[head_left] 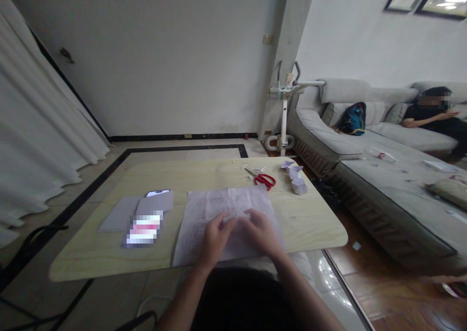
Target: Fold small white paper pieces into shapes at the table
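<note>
"Your hands, where?"
"Lower centre: left hand [217, 238], right hand [260, 231], fingers bent over the sheet [204, 209]; whether they pinch it, I cannot tell. Sheet: thin paper, creased, lower centre likewise."
"Around you?"
"Scissors [265, 179], red looped handles, at the sheet's upper right corner. Folded paper [299, 185], faceted, right of centre. Phone [155, 193], partly under smooth papers [118, 214], left of centre. Table [317, 224], pale wood grain, rounded corners."

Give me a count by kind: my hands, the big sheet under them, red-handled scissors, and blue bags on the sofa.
Hands: 2 (left hand, right hand)
Large sheet: 1
Red-handled scissors: 1
Blue bag: 1
Total: 5
</note>
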